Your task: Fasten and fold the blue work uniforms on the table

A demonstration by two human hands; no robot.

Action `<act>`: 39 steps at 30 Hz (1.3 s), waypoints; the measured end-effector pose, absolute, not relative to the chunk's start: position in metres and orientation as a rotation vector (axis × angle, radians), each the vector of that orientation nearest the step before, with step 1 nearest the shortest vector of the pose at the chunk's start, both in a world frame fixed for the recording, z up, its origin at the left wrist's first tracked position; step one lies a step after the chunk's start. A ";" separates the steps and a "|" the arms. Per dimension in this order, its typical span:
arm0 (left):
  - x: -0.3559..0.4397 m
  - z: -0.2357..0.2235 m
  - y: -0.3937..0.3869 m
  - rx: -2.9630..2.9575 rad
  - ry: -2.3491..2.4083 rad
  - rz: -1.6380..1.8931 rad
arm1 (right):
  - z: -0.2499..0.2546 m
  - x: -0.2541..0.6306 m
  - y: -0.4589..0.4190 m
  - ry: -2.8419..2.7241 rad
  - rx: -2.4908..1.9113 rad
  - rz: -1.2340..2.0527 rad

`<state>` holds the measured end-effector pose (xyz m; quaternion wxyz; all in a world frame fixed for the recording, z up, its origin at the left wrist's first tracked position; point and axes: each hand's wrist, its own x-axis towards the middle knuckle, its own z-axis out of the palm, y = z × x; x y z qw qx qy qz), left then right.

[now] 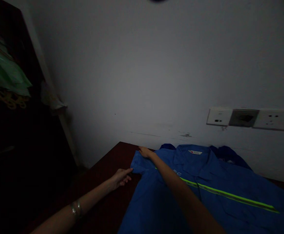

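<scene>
A blue work shirt (166,201) with a collar, a white neck label and a yellow-green stripe across the chest lies spread face up on a dark red-brown table (110,162). My left hand (121,177) pinches the lower corner of its short sleeve opening between thumb and finger. At the upper edge of that same sleeve my right hand (145,152) grips the cloth, its fingertips small and dim. My right forearm crosses over the shirt's chest and hides part of the stripe.
Dark blue cloth (232,156) lies behind the collar, against the pale wall (144,81). Wall sockets (244,117) are at the right. On the left stands a dark door (22,143) with a handle and a light green bag (5,70) hanging on it.
</scene>
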<state>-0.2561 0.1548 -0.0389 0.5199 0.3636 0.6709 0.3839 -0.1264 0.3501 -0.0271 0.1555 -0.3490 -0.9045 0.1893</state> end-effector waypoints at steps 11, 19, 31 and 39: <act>-0.259 -0.046 0.169 1.008 1.615 0.855 | -0.037 -0.142 0.363 -2.507 -1.180 0.732; -0.262 -0.040 0.154 1.121 1.595 0.824 | -0.030 -0.156 0.355 -2.507 -1.192 0.920; -0.263 -0.028 0.153 1.410 1.638 0.881 | 0.041 -0.126 0.375 -2.314 -0.929 1.029; -0.263 -0.025 0.151 1.517 1.646 0.937 | 0.067 -0.105 0.374 -2.307 -0.776 1.057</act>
